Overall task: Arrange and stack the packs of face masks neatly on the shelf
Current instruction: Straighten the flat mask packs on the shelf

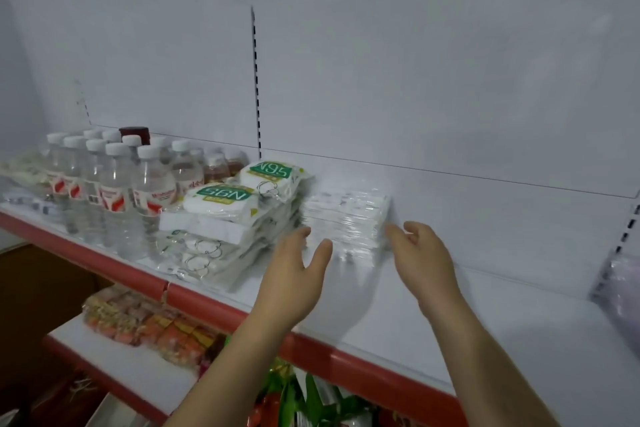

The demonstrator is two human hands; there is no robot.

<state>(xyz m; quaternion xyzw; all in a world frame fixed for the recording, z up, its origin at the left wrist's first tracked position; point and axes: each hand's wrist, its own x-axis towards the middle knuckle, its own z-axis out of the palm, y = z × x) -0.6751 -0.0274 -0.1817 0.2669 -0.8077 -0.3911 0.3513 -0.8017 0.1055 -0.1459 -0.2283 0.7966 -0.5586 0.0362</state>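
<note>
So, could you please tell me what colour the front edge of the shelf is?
Red; the shelf's front edge shows best in the head view.

shelf (433,305) | mask packs (346,218) centre | water bottles (114,191) left

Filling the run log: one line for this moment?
left hand open | right hand open | flanking clear stack | N95 packs beside

Glossy clear plastic film wraps the mask packs (346,215); water bottles (117,198) are clear plastic; the shelf (450,305) looks smooth, matt white.
</note>
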